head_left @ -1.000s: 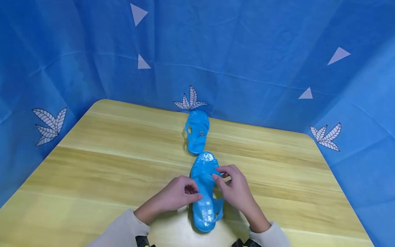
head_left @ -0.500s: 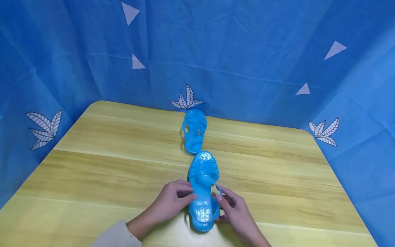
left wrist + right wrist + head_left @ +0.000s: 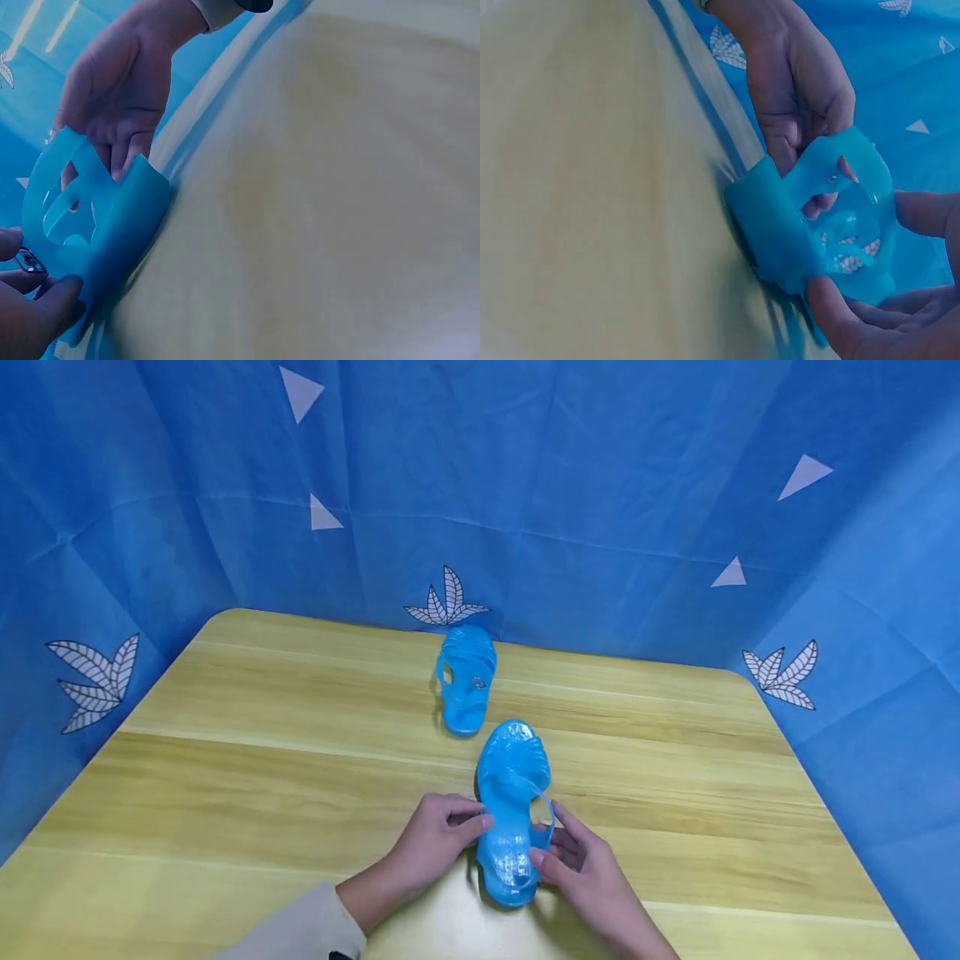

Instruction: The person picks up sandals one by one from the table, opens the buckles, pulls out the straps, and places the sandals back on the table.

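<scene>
A blue jelly sandal (image 3: 510, 806) lies sole down on the wood-grain table, toe pointing away from me. My left hand (image 3: 438, 843) pinches its left edge near the middle, thumb over the rim. In the left wrist view a small metal buckle (image 3: 30, 260) shows beside those fingertips. My right hand (image 3: 596, 881) holds the right side towards the heel, its thumb on the edge and its fingers around the raised side strap. The right wrist view shows the sandal's heel (image 3: 772, 221) from behind, with the strap openings above it. A second blue sandal (image 3: 467, 714) lies farther back.
The table (image 3: 300, 693) has a light wood grain and rounded far corners. Behind it and along both sides hangs a blue curtain (image 3: 420, 460) with white triangles and leaf prints. The far sandal's toe lies close to the back edge.
My right hand has moved from the front straps back to the side strap. The near sandal has shifted right and slightly forward, with both hands on it. The far sandal stays in place.
</scene>
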